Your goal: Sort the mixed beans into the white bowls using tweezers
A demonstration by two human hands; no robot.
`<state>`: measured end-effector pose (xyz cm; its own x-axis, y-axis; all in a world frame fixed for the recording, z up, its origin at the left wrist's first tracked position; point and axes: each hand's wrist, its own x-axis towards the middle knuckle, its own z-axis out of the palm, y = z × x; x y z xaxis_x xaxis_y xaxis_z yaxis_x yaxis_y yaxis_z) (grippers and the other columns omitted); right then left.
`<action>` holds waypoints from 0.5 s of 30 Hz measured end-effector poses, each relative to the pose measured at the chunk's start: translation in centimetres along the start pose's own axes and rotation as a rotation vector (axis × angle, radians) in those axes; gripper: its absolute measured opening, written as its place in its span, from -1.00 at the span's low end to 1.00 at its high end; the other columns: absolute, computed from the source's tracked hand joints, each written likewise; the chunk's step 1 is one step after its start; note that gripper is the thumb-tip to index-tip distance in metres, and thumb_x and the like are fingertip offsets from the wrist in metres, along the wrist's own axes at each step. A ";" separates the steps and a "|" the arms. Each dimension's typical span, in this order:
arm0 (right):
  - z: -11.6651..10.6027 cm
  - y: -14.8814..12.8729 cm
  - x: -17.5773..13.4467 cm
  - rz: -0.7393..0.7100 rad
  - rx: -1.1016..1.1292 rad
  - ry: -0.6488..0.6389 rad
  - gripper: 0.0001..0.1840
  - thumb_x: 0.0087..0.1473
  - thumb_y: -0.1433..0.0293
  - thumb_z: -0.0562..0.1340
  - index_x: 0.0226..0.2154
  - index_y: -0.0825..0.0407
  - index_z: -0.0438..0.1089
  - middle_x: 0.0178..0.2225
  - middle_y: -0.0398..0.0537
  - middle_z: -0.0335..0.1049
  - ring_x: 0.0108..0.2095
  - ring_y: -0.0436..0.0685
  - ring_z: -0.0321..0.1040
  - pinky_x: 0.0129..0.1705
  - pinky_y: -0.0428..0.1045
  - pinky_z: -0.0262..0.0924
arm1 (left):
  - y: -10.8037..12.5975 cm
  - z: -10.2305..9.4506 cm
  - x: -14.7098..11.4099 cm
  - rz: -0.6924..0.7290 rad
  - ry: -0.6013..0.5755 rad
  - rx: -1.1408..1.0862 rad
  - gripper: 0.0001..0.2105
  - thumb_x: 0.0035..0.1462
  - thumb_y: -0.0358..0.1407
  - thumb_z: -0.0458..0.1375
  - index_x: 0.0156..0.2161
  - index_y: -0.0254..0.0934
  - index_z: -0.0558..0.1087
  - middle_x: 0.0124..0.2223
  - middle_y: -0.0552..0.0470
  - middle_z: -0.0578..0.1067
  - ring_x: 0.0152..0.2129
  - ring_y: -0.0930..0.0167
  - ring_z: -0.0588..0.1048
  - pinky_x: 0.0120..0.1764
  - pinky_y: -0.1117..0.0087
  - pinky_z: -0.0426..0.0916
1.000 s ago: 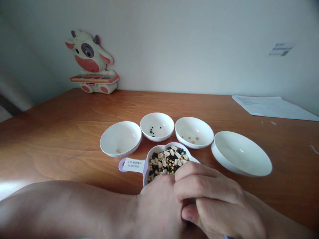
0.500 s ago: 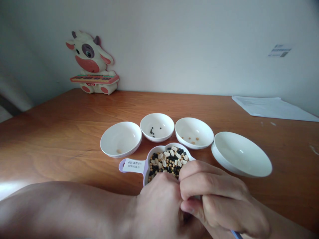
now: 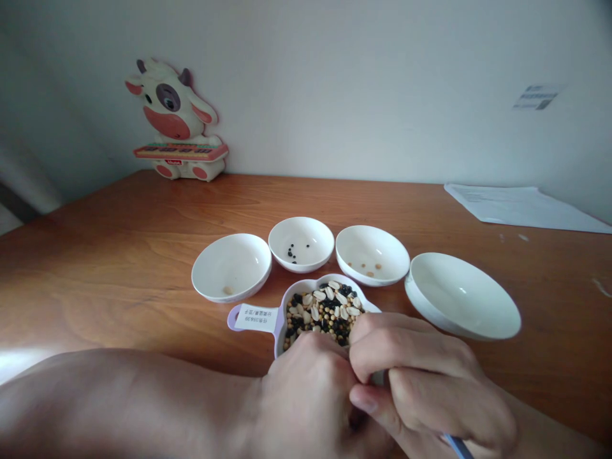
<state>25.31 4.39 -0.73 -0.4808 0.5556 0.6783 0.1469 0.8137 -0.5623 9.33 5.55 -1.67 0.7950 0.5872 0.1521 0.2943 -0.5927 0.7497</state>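
My left hand is closed, back up, in front of a purple-rimmed scoop-like dish. Its fingers are curled out of sight, so what they hold is hidden. Pressed against its knuckles is my right hand, fingers bent and closed. A thin bluish-purple stick pokes out below the right hand; its other end is covered. The dish holds mixed peanuts, black beans and small yellowish beans, and both hands hide its near edge. A printed label is stuck on its handle.
Four-sided clutter aside, white bowls arc behind the dish: one with a pale piece, one with several black beans, one with several tan beans, and a right-hand bowl. A cow toy and papers lie farther back.
My right hand has shifted slightly right and down against the left hand, and more of the bluish-purple stick shows. The bowls and dish stay put.
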 end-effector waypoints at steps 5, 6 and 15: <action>-0.8 0.8 0.1 0.125 -0.022 0.211 -0.66 0.24 0.40 0.02 -0.57 0.05 0.04 -0.46 -0.11 0.11 -0.44 0.03 0.16 -0.41 0.02 0.11 | -0.9 0.9 0.0 0.195 0.037 0.260 -0.72 0.05 -0.42 0.09 -0.63 -0.30 0.18 -0.66 0.14 0.30 -0.72 0.55 0.20 -0.62 0.48 0.11; -0.9 1.1 0.2 0.140 -0.046 0.257 -0.62 0.30 0.36 -0.03 -0.56 0.05 0.06 -0.45 -0.10 0.12 -0.41 0.04 0.16 -0.38 0.02 0.11 | -1.1 1.1 0.0 0.252 0.085 0.329 -0.75 0.05 -0.42 0.09 -0.62 -0.29 0.21 -0.65 0.13 0.30 -0.71 0.52 0.21 -0.60 0.45 0.15; -0.5 2.6 0.8 0.224 -0.111 -0.071 -0.74 0.31 0.42 0.02 -0.38 0.10 0.31 -0.40 -0.08 0.28 -0.36 0.02 0.25 -0.30 -0.03 0.21 | -1.2 1.5 -0.4 0.450 0.198 0.726 -0.91 0.17 -0.37 0.06 -0.26 -0.34 0.39 -0.34 -0.06 0.44 -0.40 0.28 0.42 -0.32 0.27 0.40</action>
<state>25.72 7.04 -1.47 -0.4848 0.7137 0.5055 0.3483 0.6877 -0.6370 9.45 5.19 -3.61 0.8298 0.2579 0.4948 0.2931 -0.9561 0.0068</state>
